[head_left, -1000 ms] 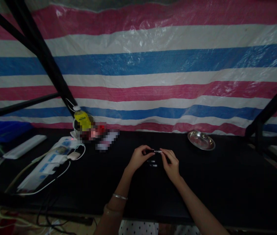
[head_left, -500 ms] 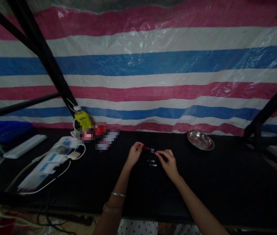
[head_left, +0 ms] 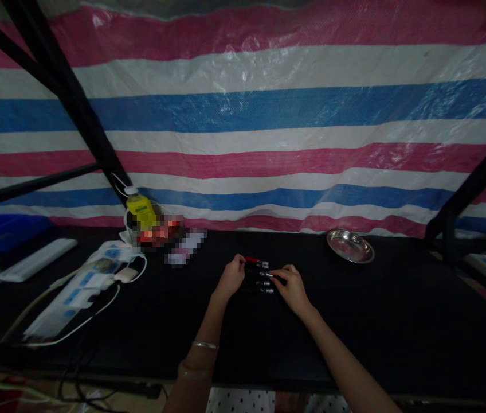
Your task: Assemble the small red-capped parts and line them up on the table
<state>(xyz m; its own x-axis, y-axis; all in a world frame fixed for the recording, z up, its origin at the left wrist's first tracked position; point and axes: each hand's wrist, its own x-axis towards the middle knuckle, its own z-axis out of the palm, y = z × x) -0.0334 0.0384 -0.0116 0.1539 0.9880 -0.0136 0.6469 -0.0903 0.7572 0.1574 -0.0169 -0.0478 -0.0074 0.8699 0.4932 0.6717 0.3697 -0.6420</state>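
Black table (head_left: 380, 327), with four slim pen-like sticks laid roughly parallel in a short column, midway between its left and right ends and nearer the far edge than the near one. Farthest in the column: red stick (head_left: 252, 260), coloured along its body, with a shiny end to the right. Nearer the table's front edge follow a second stick (head_left: 265, 274), a third stick (head_left: 264, 283) and a fourth stick (head_left: 267, 291), all dark with shiny right ends.

Left hand (head_left: 231, 277): at the left ends of the sticks, fingers gathered close beside the red one; cannot tell whether they pinch it. Right hand (head_left: 292, 289): thumb and forefinger drawn near each other at the shiny end of the second stick, touching it; firmness of hold cannot be told.

Steel dish (head_left: 350, 246): by the far edge, right of the sticks, well apart from both hands.

Toward the table's left end: power strip (head_left: 51, 321) running obliquely, plugs and cables on it; long white case (head_left: 39, 261) farther left. Bottle with yellow label (head_left: 143, 211) near the far edge; pixelated items beside it, identity unreadable. Striped plastic sheet (head_left: 269, 109) hangs behind the far edge.
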